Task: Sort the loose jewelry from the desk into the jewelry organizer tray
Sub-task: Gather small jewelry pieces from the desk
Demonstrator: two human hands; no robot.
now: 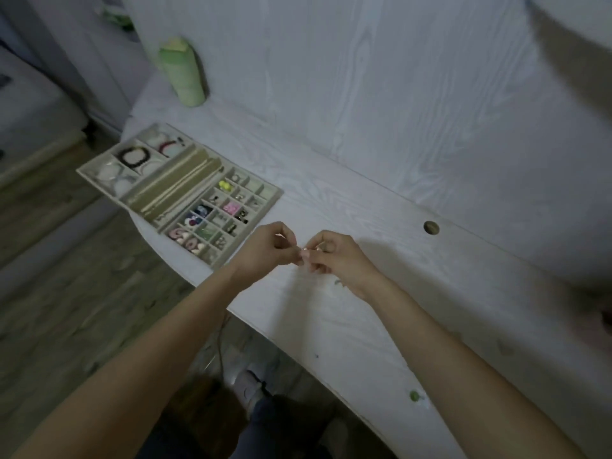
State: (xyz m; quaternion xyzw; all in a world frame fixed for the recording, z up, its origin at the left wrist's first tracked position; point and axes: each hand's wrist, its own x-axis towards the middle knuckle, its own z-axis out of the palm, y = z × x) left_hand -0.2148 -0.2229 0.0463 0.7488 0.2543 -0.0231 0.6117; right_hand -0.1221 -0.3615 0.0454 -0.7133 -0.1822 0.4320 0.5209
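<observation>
Beige felt organizer tray at the desk's left end, most compartments already filled with bracelets, earrings and beads. My left hand and right hand, fingers curled, together pinch one small pale piece just right of the tray. By my judgement, sorting is nearly complete; a green bead remains loose near the desk's front edge.

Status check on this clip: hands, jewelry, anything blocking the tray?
Left hand and right hand together above the desk, pinching one small jewelry piece; type unclear. Organizer tray just left, partly filled. Path to it open.
</observation>
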